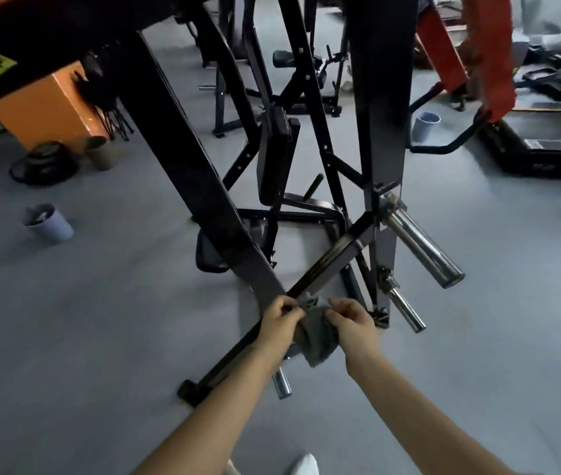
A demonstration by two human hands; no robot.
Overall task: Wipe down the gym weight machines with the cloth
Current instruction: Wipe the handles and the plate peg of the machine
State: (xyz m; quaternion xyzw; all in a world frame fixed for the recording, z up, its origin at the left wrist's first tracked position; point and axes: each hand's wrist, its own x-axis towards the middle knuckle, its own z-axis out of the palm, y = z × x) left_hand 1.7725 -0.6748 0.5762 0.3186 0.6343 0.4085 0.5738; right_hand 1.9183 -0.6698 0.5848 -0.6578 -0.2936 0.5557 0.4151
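Holding a grey cloth [318,341] in both hands against a black weight machine [203,186].

Left hand [281,320] and right hand [351,325] sit close together, fingers curled narrow and pinching the cloth's top edge from either side. The cloth is bunched between the fingers and hangs just below them, lying over the machine's slanted bar [327,265]. Chrome weight pegs [423,250] jut out up and right of the right fingers. A grey cup [48,222] stands on the floor [101,320], well apart to the left.
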